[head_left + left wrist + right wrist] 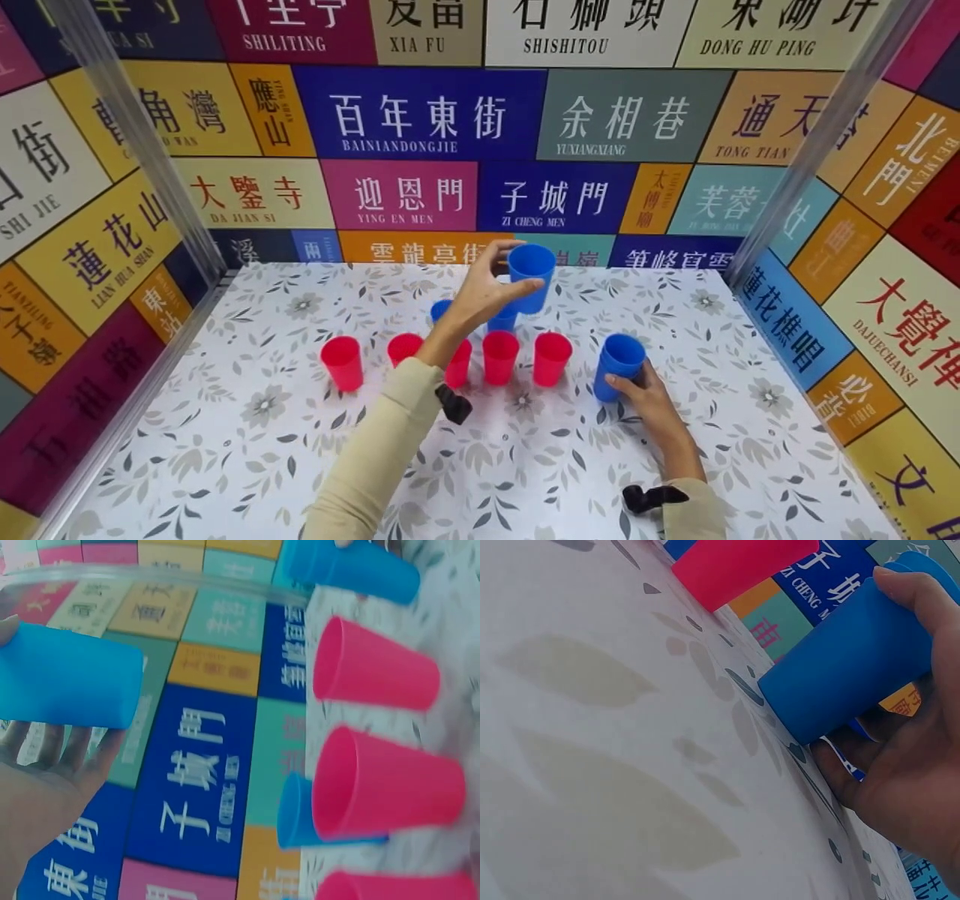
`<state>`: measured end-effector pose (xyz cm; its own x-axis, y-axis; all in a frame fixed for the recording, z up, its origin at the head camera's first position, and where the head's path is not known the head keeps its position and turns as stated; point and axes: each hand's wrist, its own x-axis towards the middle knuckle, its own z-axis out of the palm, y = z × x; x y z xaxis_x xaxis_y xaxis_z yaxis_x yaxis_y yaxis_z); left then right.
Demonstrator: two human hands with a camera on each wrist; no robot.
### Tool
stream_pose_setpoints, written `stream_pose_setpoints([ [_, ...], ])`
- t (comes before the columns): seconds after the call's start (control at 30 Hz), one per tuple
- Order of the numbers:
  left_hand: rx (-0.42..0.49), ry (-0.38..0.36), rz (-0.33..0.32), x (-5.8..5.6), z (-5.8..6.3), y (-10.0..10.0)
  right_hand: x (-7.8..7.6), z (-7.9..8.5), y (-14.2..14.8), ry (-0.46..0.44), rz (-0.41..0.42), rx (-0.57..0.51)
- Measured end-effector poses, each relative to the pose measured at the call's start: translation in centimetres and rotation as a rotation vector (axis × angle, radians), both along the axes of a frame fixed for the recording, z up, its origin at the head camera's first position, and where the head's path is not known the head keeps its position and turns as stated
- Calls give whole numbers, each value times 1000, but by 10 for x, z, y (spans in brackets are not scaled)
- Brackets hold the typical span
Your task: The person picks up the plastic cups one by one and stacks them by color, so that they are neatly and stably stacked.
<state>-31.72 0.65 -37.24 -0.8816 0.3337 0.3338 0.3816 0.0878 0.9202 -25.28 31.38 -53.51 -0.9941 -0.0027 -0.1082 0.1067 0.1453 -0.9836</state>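
Note:
My left hand (489, 287) grips a blue cup (531, 279), mouth up, raised above the back of the table; the left wrist view shows the same blue cup (71, 676) with fingers curled round it. At the right, my right hand (641, 390) holds a small stack of blue cups (619, 367), thumb on the near side. In the right wrist view the blue stack (855, 660) is low by the table surface. A row of several red cups (500, 358) stands upright between the hands and to the left, partly hidden by my left forearm.
Behind the red row stand blue cups (501, 319), partly covered by the left hand and arm. The leaf-patterned table (225, 450) is bounded by walls (405, 195) of coloured name signs at the back and both sides.

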Motion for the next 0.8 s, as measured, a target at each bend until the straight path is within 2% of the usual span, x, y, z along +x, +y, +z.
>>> stream_pose_setpoints([
  [0.23,-68,-21,-56,10,2,40,-1,-1,1,10,-5,-1],
  [0.5,-106,-57,-79,19,-1,79,-1,-2,1,8,8,39],
  [0.8,-57,-80,-138,23,-14,106,0,-2,2,25,20,11],
])
